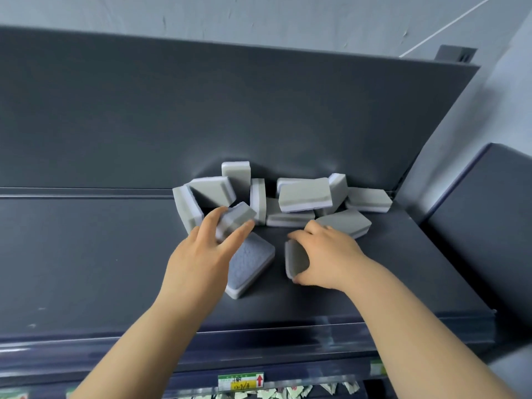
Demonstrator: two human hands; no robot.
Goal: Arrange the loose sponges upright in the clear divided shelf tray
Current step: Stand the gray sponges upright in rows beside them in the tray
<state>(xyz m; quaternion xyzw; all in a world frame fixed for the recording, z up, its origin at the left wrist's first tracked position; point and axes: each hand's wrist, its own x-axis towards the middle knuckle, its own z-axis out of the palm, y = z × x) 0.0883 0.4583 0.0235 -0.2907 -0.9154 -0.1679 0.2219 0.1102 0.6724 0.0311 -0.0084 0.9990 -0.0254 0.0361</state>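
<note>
Several grey-and-white sponges lie in a loose heap [303, 195] against the dark back panel of the shelf. My left hand [201, 254] grips one sponge [234, 218] between thumb and fingers, just in front of the heap. My right hand [325, 254] holds another sponge [295, 259] standing on edge on the shelf. Between my hands a blue-grey sponge [249, 266] lies flat, partly under my left hand. Another sponge [347, 221] rests flat just behind my right hand. I see no clear divided tray in this view.
The dark shelf surface [86, 254] stretches to the left. Its front rail [259, 335] carries a green and yellow price label [240, 381]. A dark side panel [483, 226] rises at the right. Packaged goods show below the shelf edge.
</note>
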